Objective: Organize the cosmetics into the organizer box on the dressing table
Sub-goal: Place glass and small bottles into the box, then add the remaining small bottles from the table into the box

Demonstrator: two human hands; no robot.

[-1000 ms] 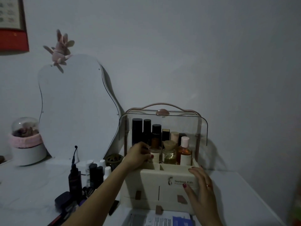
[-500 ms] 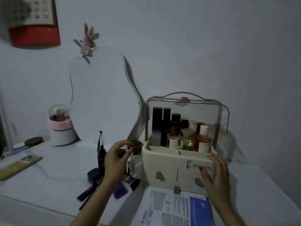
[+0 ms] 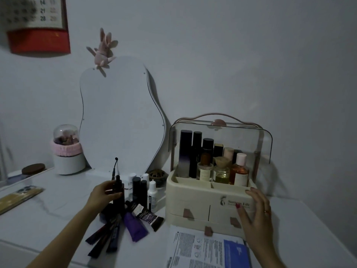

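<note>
1. The left hand (image 3: 104, 194), at the organizer box (image 3: 195, 198) a second ago, has crossed to the loose cosmetics and now curls around a dark pump bottle (image 3: 118, 192) standing left of the box: likely the next item in.
2. The right hand (image 3: 255, 211), fingers spread, braces the box front.
3. Counted: about nine bottles inside; four small bottles and two purple tubes outside.

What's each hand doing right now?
Left hand: grips the dark bottle standing on the table.
Right hand: open, fingers resting on the organizer box front.
</note>
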